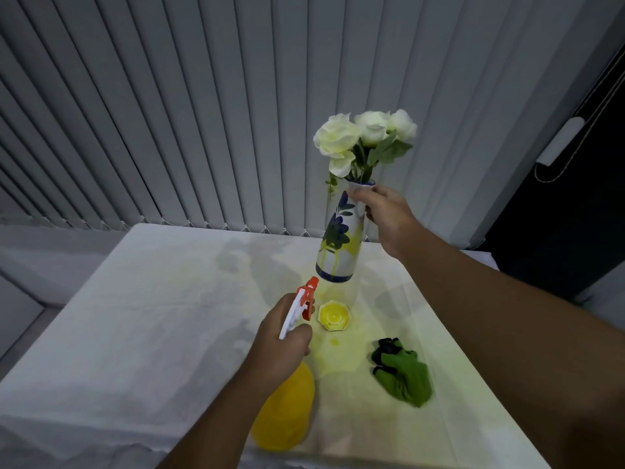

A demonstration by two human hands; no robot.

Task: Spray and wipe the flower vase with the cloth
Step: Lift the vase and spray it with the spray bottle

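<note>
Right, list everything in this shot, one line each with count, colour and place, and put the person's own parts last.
flower vase: one, white with blue leaf pattern and yellow drips, held up above the table's far right part
flowers: one bunch, white with green leaves, in the vase
spray bottle: one, yellow with white and orange trigger head, near front centre, aimed at the vase
small dish: one, yellow inside, on the table below the vase
cloth: one, green with black trim, crumpled on the table at right
table: one, white cover with yellow stains
blinds: grey vertical slats, behind
left hand: grips the spray bottle's trigger head
right hand: grips the vase neck
</note>
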